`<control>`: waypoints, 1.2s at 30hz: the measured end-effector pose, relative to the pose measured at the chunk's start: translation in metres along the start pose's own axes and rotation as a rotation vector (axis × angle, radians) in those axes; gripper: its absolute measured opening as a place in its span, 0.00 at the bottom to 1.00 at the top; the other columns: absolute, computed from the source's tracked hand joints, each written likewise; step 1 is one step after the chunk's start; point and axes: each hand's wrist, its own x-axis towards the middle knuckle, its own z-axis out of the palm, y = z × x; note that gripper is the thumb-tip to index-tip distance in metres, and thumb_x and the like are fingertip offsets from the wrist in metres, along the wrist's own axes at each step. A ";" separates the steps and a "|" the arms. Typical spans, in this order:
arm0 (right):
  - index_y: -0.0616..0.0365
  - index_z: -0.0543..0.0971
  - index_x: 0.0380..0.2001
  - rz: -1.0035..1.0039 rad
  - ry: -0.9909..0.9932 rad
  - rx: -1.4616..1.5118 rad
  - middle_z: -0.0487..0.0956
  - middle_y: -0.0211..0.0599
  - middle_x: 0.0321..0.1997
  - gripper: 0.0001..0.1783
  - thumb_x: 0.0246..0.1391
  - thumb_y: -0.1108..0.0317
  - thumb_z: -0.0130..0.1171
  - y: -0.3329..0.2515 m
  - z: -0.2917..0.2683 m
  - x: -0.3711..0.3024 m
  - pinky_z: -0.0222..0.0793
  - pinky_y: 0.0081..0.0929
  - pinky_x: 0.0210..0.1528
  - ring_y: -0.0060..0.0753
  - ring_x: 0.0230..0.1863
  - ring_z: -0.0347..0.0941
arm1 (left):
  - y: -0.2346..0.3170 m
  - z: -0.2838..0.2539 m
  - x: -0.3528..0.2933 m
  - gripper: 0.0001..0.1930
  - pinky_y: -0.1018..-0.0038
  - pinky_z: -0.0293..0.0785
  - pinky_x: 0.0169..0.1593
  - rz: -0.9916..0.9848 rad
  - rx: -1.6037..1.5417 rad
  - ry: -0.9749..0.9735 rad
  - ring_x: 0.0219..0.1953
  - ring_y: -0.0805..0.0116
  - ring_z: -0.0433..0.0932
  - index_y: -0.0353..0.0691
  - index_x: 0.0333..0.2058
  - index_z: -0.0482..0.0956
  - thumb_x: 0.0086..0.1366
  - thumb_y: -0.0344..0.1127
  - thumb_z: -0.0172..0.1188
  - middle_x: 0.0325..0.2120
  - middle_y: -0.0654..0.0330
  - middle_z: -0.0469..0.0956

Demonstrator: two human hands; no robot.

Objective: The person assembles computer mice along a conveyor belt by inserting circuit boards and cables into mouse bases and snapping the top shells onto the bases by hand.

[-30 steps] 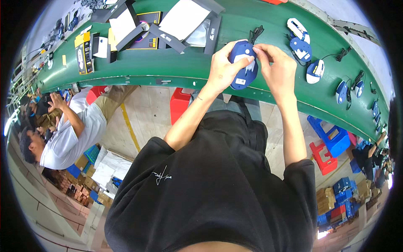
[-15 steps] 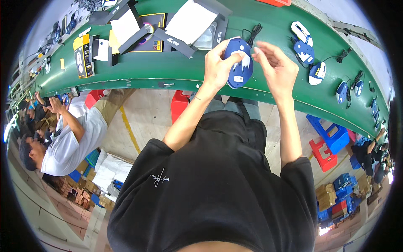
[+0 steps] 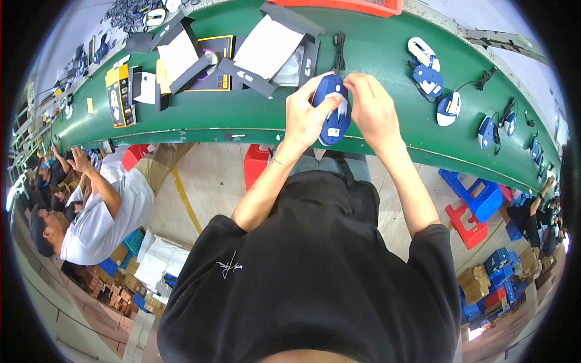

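A wired computer mouse point(image 3: 333, 124), dark blue with white patches, is held underside up over the near part of the green bench. My left hand point(image 3: 304, 115) grips it from the left, its thumb lying across the underside. Against the mouse's upper right edge, my right hand point(image 3: 374, 112) has its fingers bent and drawn together. Whatever its fingertips hold, if anything, is hidden. The mouse's bundled black cable point(image 3: 339, 51) lies on the bench just beyond.
Opened black boxes point(image 3: 269, 51) with white inner flaps lie left of my hands, beside a black and yellow box point(image 3: 119, 97). Several blue and white mice point(image 3: 448, 109) rest along the right. A red tray point(image 3: 363, 6) sits at the far edge. A person point(image 3: 109, 199) works at left.
My right hand has come in from the right and now touches the mouse's edge. The mouse and my left hand have shifted slightly left and nearer to me.
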 end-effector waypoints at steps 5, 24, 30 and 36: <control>0.62 0.73 0.34 0.058 0.069 -0.066 0.75 0.41 0.29 0.08 0.49 0.81 0.57 -0.006 0.001 -0.014 0.73 0.34 0.39 0.44 0.32 0.74 | -0.015 -0.009 0.019 0.17 0.77 0.74 0.36 -0.041 0.096 0.176 0.28 0.76 0.77 0.31 0.43 0.79 0.53 0.31 0.62 0.28 0.58 0.81; 0.62 0.77 0.34 0.076 0.091 0.101 0.80 0.41 0.33 0.07 0.50 0.79 0.60 0.002 0.023 -0.004 0.75 0.31 0.36 0.42 0.34 0.79 | -0.001 -0.010 0.002 0.23 0.77 0.75 0.41 0.018 0.092 0.023 0.34 0.76 0.78 0.29 0.48 0.77 0.53 0.33 0.64 0.34 0.55 0.82; 0.63 0.71 0.38 0.149 -0.005 -0.036 0.76 0.44 0.34 0.10 0.50 0.79 0.56 -0.006 0.023 -0.007 0.73 0.37 0.39 0.46 0.39 0.76 | -0.006 -0.003 0.006 0.22 0.78 0.74 0.36 -0.017 -0.015 0.037 0.29 0.77 0.76 0.30 0.46 0.78 0.53 0.34 0.65 0.30 0.57 0.82; 0.63 0.72 0.35 0.260 0.063 -0.047 0.77 0.47 0.32 0.07 0.52 0.78 0.56 0.019 0.026 -0.013 0.72 0.39 0.37 0.48 0.35 0.76 | -0.011 -0.016 0.020 0.13 0.80 0.72 0.33 -0.045 -0.072 0.056 0.28 0.79 0.76 0.32 0.40 0.80 0.56 0.31 0.61 0.28 0.61 0.81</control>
